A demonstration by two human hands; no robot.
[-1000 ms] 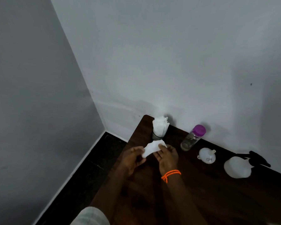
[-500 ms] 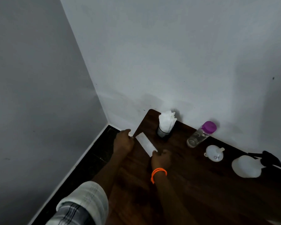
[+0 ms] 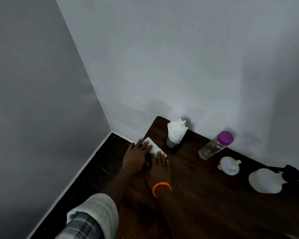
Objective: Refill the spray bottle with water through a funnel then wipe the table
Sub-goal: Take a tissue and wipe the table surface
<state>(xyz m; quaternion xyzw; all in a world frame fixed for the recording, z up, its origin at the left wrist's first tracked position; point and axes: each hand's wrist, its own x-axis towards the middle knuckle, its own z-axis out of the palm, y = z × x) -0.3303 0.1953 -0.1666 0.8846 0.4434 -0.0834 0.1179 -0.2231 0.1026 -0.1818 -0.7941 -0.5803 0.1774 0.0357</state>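
Both hands flat on tissue [image 3: 154,147] at worktop [image 3: 197,195] left corner: left hand [image 3: 136,155] and right hand [image 3: 160,165], fingers straight, pressing. Wiping underway. Sprayer [image 3: 267,180] lies on side, funnel [image 3: 229,165] beside, bottle [image 3: 214,145] near; refill apparently done, cannot confirm.

You are looking down into the corner of a dim room, where two plain grey-white walls [image 3: 179,57] meet in a vertical seam. A dark wooden table [image 3: 214,204] stands pushed against the right-hand wall, its rounded far corner close to that seam. Left of the table, a strip of dark floor [image 3: 86,178] runs along the left-hand wall, edged by a pale skirting line [image 3: 86,163]. Soft shadows fall on the wall just above the table's back edge, and a few small dark specks mark the paint higher up. The light source lies out of your view; it seems weak and overhead.
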